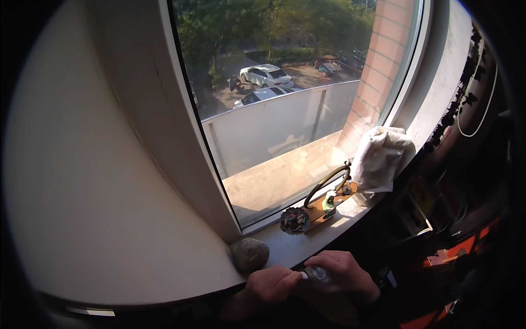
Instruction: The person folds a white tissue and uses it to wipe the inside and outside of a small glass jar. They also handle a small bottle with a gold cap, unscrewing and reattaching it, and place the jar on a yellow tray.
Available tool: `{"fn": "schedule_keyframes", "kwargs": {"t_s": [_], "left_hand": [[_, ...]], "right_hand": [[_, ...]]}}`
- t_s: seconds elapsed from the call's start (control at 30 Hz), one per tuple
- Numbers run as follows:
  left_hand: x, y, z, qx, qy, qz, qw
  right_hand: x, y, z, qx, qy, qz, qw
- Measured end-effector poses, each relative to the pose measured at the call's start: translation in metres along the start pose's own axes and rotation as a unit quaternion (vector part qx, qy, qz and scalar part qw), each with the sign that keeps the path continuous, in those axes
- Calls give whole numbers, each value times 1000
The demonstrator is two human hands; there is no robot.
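Just in front of the windowsill, my two hands meet over a small clear, shiny bottle-like thing [316, 274] with a white end. My right hand [349, 272] is closed round its clear body from the right. The fingers of my left hand [269, 284] are pinched at the white end, which looks like a cap or nozzle. Its lower part is hidden by my hands and in shadow. Close beyond my left hand, a rounded grey stone [252, 254] rests on the sill's left corner.
On the sunlit windowsill [287, 248] stand a dark fluted bowl [295, 221] of small bits, a wooden ornament with a curved handle [327, 183] and green-white figure [329, 202], and a white cloth bag [378, 159]. The window frame [205, 159] rises at left; dark shelves [427, 203] lie right.
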State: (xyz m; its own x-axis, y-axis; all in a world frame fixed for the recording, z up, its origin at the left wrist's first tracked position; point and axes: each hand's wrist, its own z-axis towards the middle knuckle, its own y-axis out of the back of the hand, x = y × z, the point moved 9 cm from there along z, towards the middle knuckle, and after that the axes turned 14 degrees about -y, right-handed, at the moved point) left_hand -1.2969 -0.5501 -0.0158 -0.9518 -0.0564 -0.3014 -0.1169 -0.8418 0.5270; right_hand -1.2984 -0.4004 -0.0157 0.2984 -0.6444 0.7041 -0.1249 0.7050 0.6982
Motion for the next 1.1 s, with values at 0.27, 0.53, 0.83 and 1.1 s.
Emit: {"fn": "schedule_keyframes", "kwargs": {"t_s": [0.27,0.53,0.83,1.1], "left_hand": [[-35,-32,2,197,-135,134,962],[-6,-66,-25,73,167,-139,973],[-24,-84,-33,92,169,-107,975],[-36,-83,-13,48,60,-51,996]], "right_hand": [[-17,-2,-17,125,-7,60,990],[-36,5,-40,-153,107,-130,974],[-48,-15,-69,-226,88,-143,960],[-77,-6,-73,67,-70,171,981]]}}
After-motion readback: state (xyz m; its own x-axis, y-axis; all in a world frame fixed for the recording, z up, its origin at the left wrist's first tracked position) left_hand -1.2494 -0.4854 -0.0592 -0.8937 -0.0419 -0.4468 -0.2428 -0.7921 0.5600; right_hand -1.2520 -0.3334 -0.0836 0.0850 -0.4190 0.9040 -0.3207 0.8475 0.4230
